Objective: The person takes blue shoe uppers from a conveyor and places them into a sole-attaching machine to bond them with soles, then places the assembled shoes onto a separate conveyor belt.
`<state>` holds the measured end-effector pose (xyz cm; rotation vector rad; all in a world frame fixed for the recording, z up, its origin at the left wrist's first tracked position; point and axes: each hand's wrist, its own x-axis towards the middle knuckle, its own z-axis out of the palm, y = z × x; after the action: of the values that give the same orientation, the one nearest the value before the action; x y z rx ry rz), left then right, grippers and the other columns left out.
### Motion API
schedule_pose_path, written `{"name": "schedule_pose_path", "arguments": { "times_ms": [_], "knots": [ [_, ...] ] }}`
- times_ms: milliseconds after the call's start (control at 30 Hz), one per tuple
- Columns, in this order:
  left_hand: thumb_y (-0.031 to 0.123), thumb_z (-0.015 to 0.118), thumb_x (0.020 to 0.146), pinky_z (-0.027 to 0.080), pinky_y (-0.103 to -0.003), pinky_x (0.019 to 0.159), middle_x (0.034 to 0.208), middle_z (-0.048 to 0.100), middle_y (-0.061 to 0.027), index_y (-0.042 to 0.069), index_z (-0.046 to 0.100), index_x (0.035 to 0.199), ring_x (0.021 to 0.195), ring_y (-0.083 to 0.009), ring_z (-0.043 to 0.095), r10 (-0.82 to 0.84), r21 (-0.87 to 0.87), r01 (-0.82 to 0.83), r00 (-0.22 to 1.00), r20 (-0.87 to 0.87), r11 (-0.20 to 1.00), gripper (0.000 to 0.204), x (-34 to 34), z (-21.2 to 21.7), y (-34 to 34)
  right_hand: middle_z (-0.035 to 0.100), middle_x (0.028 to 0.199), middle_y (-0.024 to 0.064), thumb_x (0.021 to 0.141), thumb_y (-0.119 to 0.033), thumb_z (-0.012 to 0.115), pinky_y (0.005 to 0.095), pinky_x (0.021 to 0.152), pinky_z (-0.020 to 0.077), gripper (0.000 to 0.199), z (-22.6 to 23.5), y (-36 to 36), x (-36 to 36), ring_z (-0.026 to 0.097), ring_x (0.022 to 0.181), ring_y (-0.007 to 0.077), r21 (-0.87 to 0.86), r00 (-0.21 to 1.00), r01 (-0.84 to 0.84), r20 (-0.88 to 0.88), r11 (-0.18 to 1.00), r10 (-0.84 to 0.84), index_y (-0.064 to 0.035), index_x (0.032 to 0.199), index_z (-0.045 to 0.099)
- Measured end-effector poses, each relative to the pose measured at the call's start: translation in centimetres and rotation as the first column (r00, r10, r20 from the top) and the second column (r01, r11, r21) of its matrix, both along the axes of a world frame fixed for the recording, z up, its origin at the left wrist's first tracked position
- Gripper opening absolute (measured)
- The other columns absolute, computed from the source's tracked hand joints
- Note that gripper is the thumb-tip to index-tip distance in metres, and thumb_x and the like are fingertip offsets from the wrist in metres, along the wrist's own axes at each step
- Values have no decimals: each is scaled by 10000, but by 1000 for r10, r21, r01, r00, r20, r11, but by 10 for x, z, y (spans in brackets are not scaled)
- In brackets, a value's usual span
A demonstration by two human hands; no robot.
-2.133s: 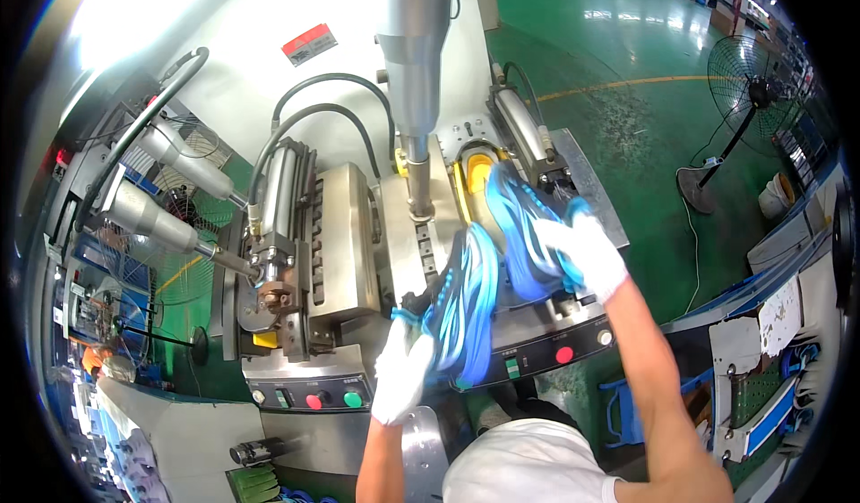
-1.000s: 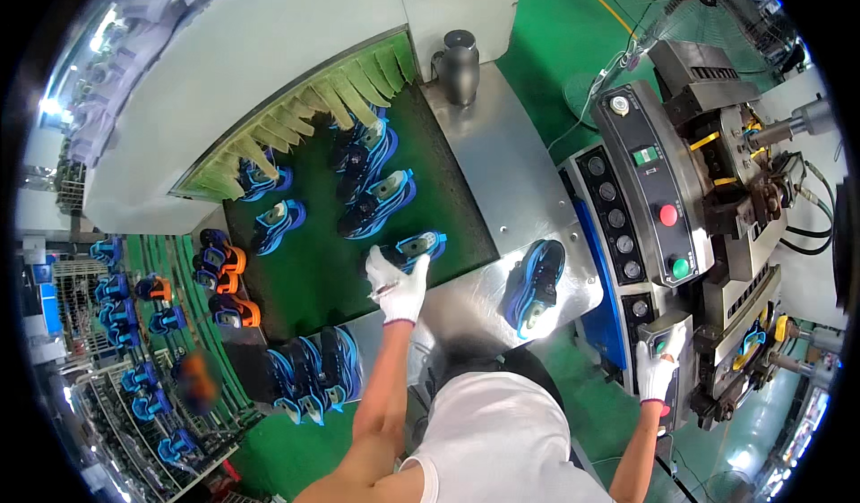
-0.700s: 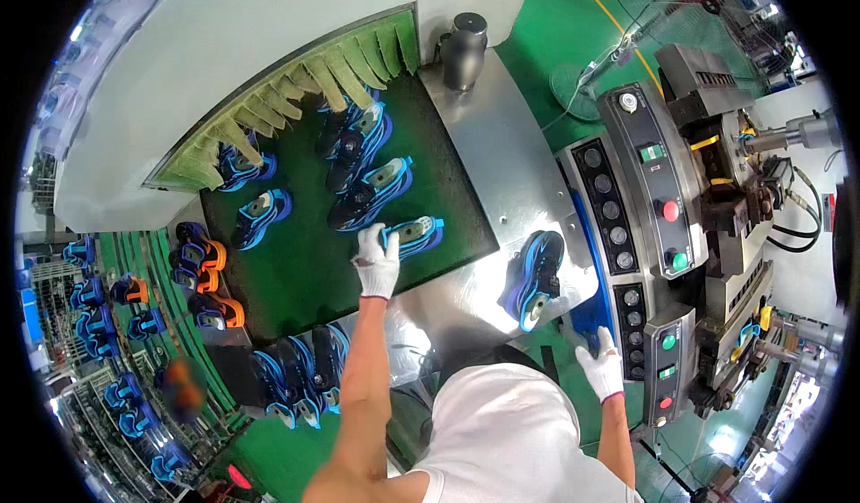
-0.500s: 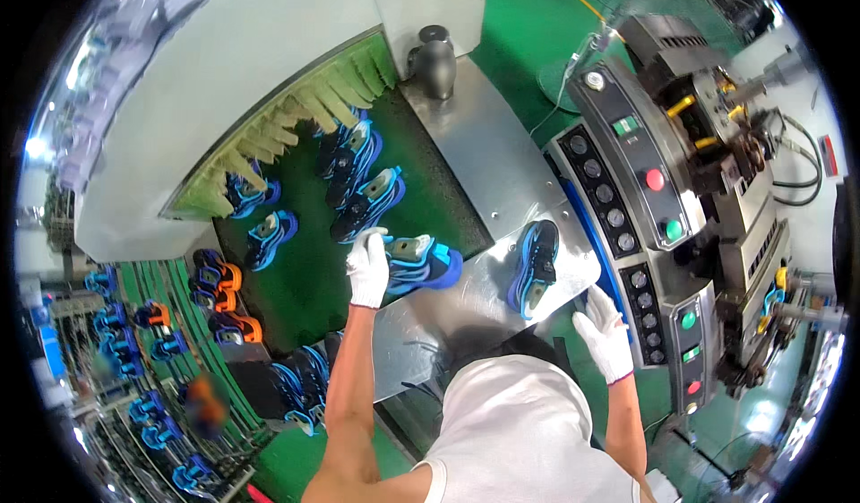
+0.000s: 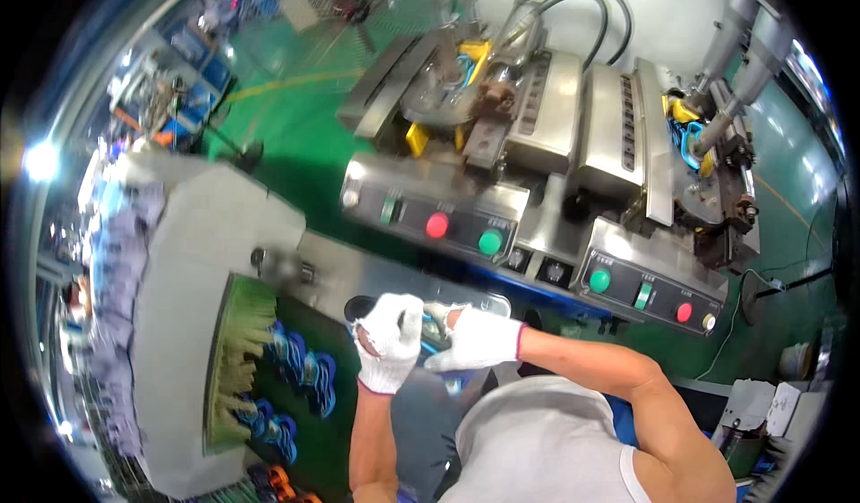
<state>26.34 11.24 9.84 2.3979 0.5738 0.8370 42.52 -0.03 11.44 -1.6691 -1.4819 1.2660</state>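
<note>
Both my hands, in white knitted gloves, meet over a black and blue sports shoe (image 5: 433, 331) above the metal table (image 5: 394, 440). My left hand (image 5: 391, 342) is closed, its fingers curled at the shoe's left part. From the right, my right hand (image 5: 479, 337) reaches across, with fingers and thumb bent round the shoe. The gloves cover most of the shoe, so exactly where each hand grips is hidden.
Ahead stands a metal press machine with two stations; its left panel (image 5: 430, 221) and right panel (image 5: 654, 275) carry red and green buttons. At left, blue shoes (image 5: 313, 382) lie on a green belt by a fringed opening (image 5: 237, 360) in a white housing (image 5: 193, 261). Orange shoes (image 5: 279, 483) sit below.
My view has swung right toward the machine. Both hands have come together over a shoe; before, the left was at a shoe by the belt and the right was apart and open.
</note>
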Motion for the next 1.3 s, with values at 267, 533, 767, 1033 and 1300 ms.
{"name": "schedule_pose_path", "arguments": {
  "times_ms": [267,533,767,1033,1300],
  "knots": [
    [337,779,938,566,-394,958,1345,640,-202,3,566,1423,1133,-311,693,-349,-213,345,937,19,914,626,149,100,14,711,1016,110,832,-351,874,331,774,577,625,-2,-57,116,677,842,159,-248,862,292,-350,924,-366,53,1234,616],
    [37,661,976,535,-326,961,1265,631,-113,36,541,1430,1092,-200,648,39,-88,-41,999,-24,995,470,167,52,86,696,1278,162,823,-22,785,391,927,600,694,-53,-125,140,722,1068,255,-219,5,658,-956,721,-295,39,1455,504],
    [103,732,938,554,-374,952,1314,616,-170,9,539,1421,1104,-269,658,-1,-198,-18,995,-98,980,529,154,10,97,660,1318,169,851,-15,702,439,956,601,741,-69,-128,138,698,1105,278,-187,-40,759,-970,624,-241,11,1531,408],
    [136,738,944,501,-421,1065,1373,629,-197,-2,594,1384,1239,-360,625,-80,-21,80,996,-27,997,483,163,25,110,713,1135,131,841,-20,716,432,864,621,662,-45,-115,131,727,956,261,-286,-51,807,-905,517,-422,-31,1460,482],
    [132,668,989,451,-433,1125,1409,604,-207,24,580,1408,1314,-365,579,-172,142,170,985,3,975,441,221,21,150,666,942,65,868,-7,648,369,762,604,614,-35,-110,132,695,855,190,-324,-32,817,-851,477,-524,-92,1440,442]
  ]
}}
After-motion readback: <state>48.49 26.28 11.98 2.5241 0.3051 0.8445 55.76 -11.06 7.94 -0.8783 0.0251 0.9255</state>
